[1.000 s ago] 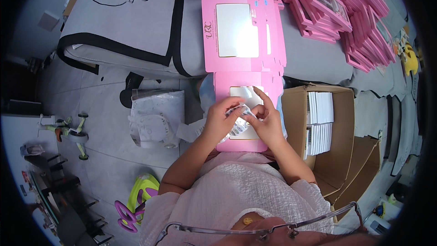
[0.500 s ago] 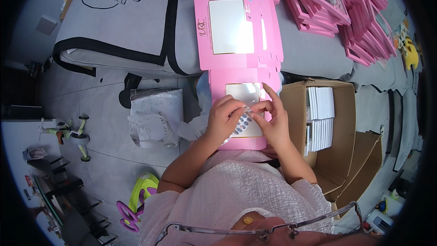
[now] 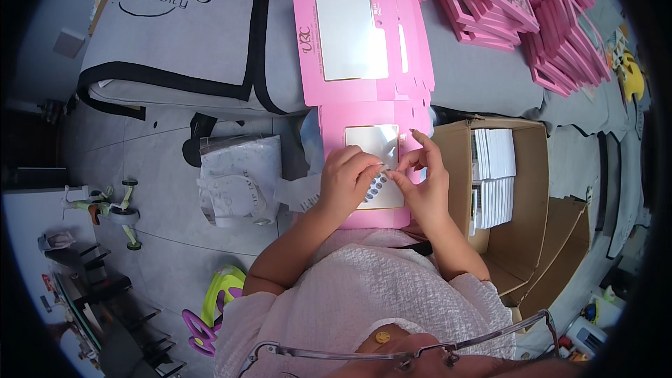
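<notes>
Both of my hands meet over a pink flat card box [image 3: 343, 117] with a clear window, which lies on my lap. My left hand [image 3: 344, 180] pinches a strip of dark oval stickers [image 3: 376, 187] at its upper end. My right hand [image 3: 427, 180] is closed at the same end, thumb and index finger together close to the left fingertips, the other fingers raised. What lies between the right fingertips is too small to make out. A white printed sheet [image 3: 299, 192] sticks out beside my left wrist.
Ahead on the grey sofa [image 3: 189, 42] lies a stack of pink flat boxes [image 3: 306, 63]. More pink boxes [image 3: 490, 0] are piled at the far right. An open cardboard carton [image 3: 518, 238] with white packs [image 3: 495, 203] stands right; a plastic-wrapped package [image 3: 238, 182] lies left.
My right hand has shifted slightly right, its raised fingers bending a little more. The sticker strip has tilted slightly between my hands, and the whole view has moved a little.
</notes>
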Available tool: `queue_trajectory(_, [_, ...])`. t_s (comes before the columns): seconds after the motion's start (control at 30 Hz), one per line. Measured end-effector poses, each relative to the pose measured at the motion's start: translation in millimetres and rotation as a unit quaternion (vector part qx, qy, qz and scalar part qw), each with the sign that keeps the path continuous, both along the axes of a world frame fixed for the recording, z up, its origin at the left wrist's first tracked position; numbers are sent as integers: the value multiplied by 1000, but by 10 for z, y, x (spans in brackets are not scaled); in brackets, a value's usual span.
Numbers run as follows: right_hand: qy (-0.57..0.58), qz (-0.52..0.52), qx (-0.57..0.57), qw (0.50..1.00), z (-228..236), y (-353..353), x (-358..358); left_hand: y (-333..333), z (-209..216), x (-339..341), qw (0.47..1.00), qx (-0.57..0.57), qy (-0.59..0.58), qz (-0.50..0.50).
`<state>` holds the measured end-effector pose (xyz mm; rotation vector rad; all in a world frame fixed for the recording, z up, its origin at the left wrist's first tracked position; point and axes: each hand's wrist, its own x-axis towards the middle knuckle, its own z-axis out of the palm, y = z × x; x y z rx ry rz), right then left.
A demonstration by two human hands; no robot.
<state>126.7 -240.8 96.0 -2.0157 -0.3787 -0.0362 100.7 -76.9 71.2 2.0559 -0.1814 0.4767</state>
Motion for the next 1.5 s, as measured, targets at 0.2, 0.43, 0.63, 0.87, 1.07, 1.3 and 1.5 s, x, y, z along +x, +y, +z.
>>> queue_trajectory(0.2, [52, 14, 47, 997, 44, 52, 1, -4, 10, -9, 1000, 5, -8, -6])
queue_trajectory(0.43, [35, 12, 17, 999, 17, 2, 8, 19, 32, -4, 999, 19, -28, -13])
queue_trajectory(0.63, [24, 3, 35, 999, 45, 36, 9, 15, 4, 3, 999, 19, -39, -16])
queue_trajectory(0.87, [19, 19, 15, 1000, -5, 6, -4, 2, -28, -4, 999, 23, -47, -9])
queue_trajectory(1.07, [-59, 6, -33, 998, -8, 5, -44, -7, -18, -20, 999, 31, -28, -4])
queue_trajectory(1.3, [-113, 4, -43, 993, 45, 6, -57, -1, 11, -24, 999, 38, -30, 3])
queue_trajectory(1.5, [-98, 6, -32, 995, 2, 10, -45, 5, 11, -24, 998, 52, -31, 3])
